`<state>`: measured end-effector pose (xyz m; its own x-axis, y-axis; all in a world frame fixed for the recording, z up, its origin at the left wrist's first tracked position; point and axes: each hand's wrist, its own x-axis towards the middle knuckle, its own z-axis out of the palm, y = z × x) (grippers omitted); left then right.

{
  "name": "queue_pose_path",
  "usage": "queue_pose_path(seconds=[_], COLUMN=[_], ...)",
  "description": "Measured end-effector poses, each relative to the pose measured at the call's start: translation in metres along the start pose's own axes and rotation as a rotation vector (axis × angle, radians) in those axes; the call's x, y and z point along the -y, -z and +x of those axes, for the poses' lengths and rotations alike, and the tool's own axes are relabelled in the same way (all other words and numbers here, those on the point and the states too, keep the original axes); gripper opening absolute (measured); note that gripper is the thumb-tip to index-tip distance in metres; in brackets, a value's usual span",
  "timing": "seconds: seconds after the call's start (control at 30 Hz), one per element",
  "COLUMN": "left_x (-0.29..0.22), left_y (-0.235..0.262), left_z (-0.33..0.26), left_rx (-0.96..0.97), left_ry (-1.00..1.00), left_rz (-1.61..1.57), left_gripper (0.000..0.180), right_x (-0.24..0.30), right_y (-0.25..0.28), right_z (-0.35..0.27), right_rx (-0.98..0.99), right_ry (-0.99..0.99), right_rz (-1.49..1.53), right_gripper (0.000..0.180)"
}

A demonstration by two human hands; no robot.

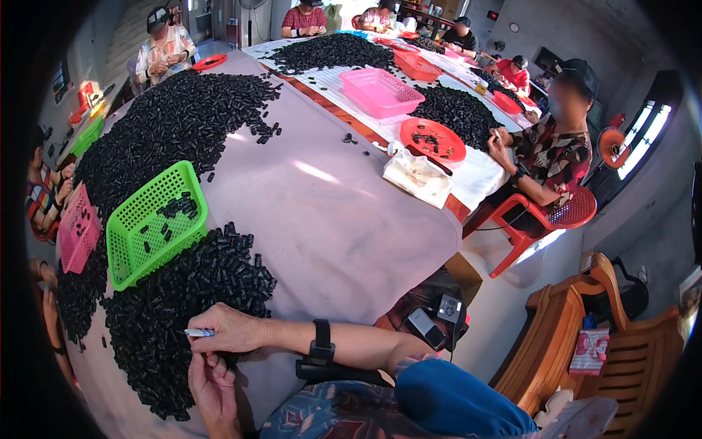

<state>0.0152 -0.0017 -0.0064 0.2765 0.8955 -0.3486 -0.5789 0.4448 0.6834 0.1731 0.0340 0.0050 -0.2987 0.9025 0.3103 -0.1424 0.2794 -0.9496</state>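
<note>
My right hand [228,328], with a black strap on its wrist, is closed around a slim white-and-blue tool [199,333] whose exact kind I cannot make out. Just below it, palm turned up, my left hand [213,386] has its fingers curled and its fingertips close to the tool. Whatever sits between those fingertips is too small or hidden to name. Both hands are over the near edge of a heap of small black cylindrical parts [183,293]. A green plastic basket [121,252] with a few black parts in it rests on the heap beyond my hands.
A larger black heap [183,110] covers the far left of the cloth-covered table [329,241]. Pink baskets [373,91] and a red plate [446,146] stand farther off. Several people sit around, one on a red chair [537,219]. A wooden bench [621,358] stands at right.
</note>
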Motion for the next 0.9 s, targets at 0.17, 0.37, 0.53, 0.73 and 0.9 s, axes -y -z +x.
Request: queue_pose_path(seconds=[0.17, 0.37, 0.53, 0.73, 0.9], left_x=[0.0015, 0.0014, 0.0012, 0.0016, 0.0017], left_y=[0.0043, 0.0065, 0.0061, 0.005, 0.0047], left_z=[0.0019, 0.0024, 0.002, 0.0025, 0.0023], left_rx=[-0.01, 0.002, 0.004, -0.02, -0.033], left_ry=[-0.03, 0.006, 0.026, 0.012, 0.027], left_rz=[0.002, -0.037, -0.058, -0.049, -0.048], left_gripper=[0.019, 0.019, 0.019, 0.019, 0.018], right_x=[-0.0011, 0.0018, -0.0016, 0.0, -0.0011], right_y=[-0.0003, 0.001, 0.0004, 0.0007, 0.0004], right_z=[0.0006, -0.0002, 0.0005, -0.0005, -0.0002], right_rx=[0.025, 0.018, 0.023, 0.049, 0.036], right_ry=[0.058, -0.023, -0.016, -0.018, 0.005], right_rz=[-0.082, -0.051, -0.041, -0.025, -0.066], right_gripper=[0.018, 0.019, 0.02, 0.019, 0.019])
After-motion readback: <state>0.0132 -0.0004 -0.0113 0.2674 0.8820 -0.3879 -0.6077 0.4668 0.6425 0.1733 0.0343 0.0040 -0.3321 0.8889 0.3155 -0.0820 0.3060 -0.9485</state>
